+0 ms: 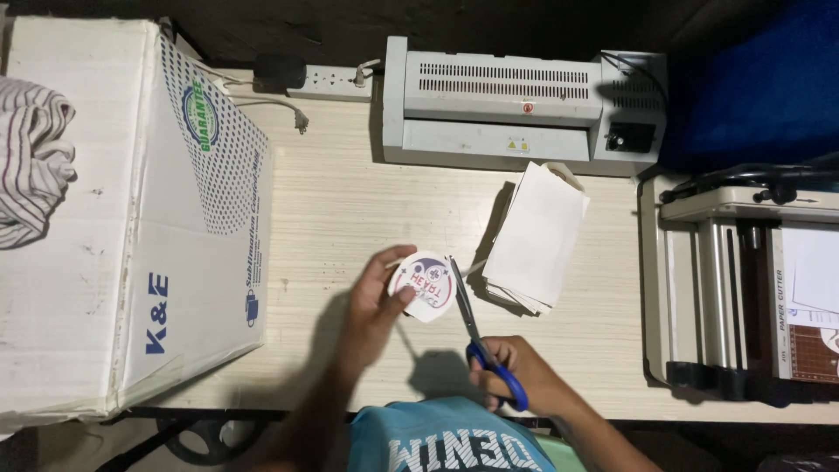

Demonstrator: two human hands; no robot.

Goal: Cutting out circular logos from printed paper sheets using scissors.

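Pale wooden table (350,201) – one laminator (516,105), one paper stack (537,236), one cardboard box (131,218). Left hand (376,306): fingers pinching one round sticker (424,284). Right hand (516,376): fingers closed through one pair of blue-handled scissors (476,332) – blades at sticker edge.

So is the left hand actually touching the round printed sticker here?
Touching. The head view shows the left hand pinching the round sticker, thumb lying over its lower left edge.
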